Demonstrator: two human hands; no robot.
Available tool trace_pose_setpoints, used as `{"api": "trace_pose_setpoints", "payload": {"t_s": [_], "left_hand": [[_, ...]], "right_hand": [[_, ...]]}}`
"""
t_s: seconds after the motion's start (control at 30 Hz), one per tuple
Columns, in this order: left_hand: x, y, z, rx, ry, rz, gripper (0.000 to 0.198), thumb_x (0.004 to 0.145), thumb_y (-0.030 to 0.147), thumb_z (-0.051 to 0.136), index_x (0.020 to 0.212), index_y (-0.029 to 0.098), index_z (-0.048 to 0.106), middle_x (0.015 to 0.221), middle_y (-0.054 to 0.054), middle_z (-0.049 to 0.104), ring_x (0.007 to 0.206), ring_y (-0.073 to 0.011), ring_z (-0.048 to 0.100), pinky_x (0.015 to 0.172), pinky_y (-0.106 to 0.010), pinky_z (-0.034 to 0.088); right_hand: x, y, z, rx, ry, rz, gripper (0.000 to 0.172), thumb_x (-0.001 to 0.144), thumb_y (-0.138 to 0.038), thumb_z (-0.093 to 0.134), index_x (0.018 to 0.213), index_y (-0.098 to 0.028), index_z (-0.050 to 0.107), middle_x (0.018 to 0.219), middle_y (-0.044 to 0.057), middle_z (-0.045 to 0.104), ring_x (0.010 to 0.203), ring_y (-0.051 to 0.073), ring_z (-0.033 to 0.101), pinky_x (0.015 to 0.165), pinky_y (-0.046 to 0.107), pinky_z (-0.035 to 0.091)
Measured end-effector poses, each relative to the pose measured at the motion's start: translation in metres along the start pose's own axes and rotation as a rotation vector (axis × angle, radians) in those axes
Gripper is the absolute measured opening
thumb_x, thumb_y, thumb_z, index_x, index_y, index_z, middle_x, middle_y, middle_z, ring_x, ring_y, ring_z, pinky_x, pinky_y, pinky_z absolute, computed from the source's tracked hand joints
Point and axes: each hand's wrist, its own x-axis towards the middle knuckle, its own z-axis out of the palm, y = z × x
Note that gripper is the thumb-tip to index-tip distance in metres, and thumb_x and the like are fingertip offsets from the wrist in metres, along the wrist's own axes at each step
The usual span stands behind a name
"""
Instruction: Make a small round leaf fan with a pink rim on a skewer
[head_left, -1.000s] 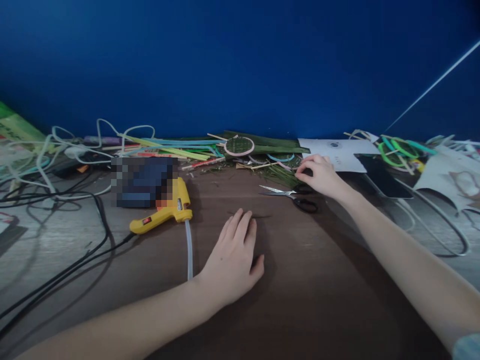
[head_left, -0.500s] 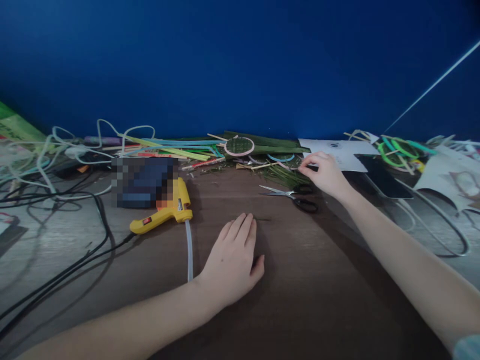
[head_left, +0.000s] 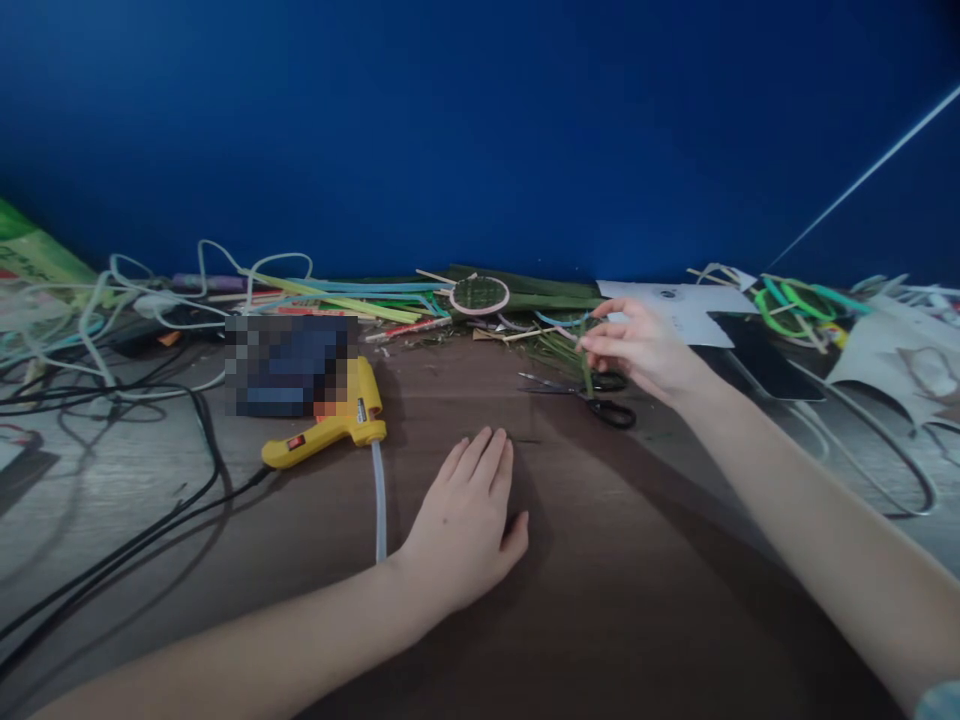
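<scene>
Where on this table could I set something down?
The widest free patch is the brown tabletop between the left hand and right forearm, nearer than the scissors. A narrower one lies between the yellow glue gun and left hand. Crowded: along the blue wall, with leaves and strips; far left, with cables.

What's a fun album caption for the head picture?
Right hand holding thin green strip near black-handled metal scissors; left hand on brown tabletop.

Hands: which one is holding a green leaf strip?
The right hand: a green leaf strip hangs from it by the scissors. The left hand instead rests palm-down on the table.
</scene>
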Motion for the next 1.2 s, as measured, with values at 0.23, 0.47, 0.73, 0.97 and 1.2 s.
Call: {"api": "trace_pose_setpoints", "payload": {"t_s": [0.23, 0.47, 0.73, 0.97, 1.2], "left_hand": [[0.0, 0.001, -0.001, -0.021, 0.006, -0.008, 0.054, 0.082, 0.032, 0.041, 0.125, 0.0, 0.046, 0.134, -0.018, 0.046, 0.126, -0.0288, 0.039, 0.104, -0.044, 0.033], [0.0, 0.002, -0.001, -0.015, 0.013, -0.004, 0.054, 0.082, 0.031, 0.04, 0.126, 0.0, 0.045, 0.134, -0.019, 0.045, 0.125, -0.0289, 0.04, 0.104, -0.043, 0.033], [-0.001, 0.001, 0.0, -0.015, 0.038, 0.007, 0.052, 0.082, 0.029, 0.041, 0.125, 0.001, 0.045, 0.132, -0.019, 0.047, 0.124, -0.0288, 0.041, 0.102, -0.044, 0.034], [-0.001, 0.002, -0.002, -0.039, 0.028, -0.002, 0.044, 0.08, 0.027, 0.045, 0.117, 0.003, 0.049, 0.131, -0.022, 0.047, 0.124, -0.0303, 0.042, 0.102, -0.045, 0.034], [0.0, 0.002, -0.003, -0.033, 0.022, 0.01, 0.042, 0.081, 0.028, 0.044, 0.115, 0.004, 0.051, 0.131, -0.022, 0.047, 0.124, -0.0306, 0.041, 0.102, -0.046, 0.035]], "right_hand": [[-0.028, 0.003, 0.045, -0.244, -0.413, -0.011, 0.012, 0.072, -0.024, 0.061, 0.082, -0.016, 0.062, 0.07, 0.002, 0.065, 0.057, 0.012, 0.059, 0.051, 0.026, 0.044], [-0.037, 0.021, 0.062, -0.541, -0.298, -0.246, 0.004, 0.074, -0.02, 0.062, 0.077, -0.018, 0.065, 0.067, 0.0, 0.061, 0.062, 0.013, 0.053, 0.058, 0.027, 0.04], [-0.04, 0.026, 0.065, -0.578, -0.362, -0.408, 0.002, 0.076, -0.017, 0.063, 0.078, -0.018, 0.063, 0.072, 0.0, 0.058, 0.068, 0.013, 0.052, 0.062, 0.026, 0.04], [-0.041, 0.027, 0.065, -0.566, -0.399, -0.421, 0.009, 0.077, -0.018, 0.062, 0.086, -0.019, 0.064, 0.072, 0.0, 0.057, 0.069, 0.013, 0.051, 0.064, 0.027, 0.04], [-0.038, 0.029, 0.065, -0.625, -0.27, -0.451, 0.004, 0.078, -0.017, 0.06, 0.08, -0.02, 0.06, 0.074, 0.001, 0.057, 0.074, 0.016, 0.05, 0.068, 0.03, 0.04]]}}
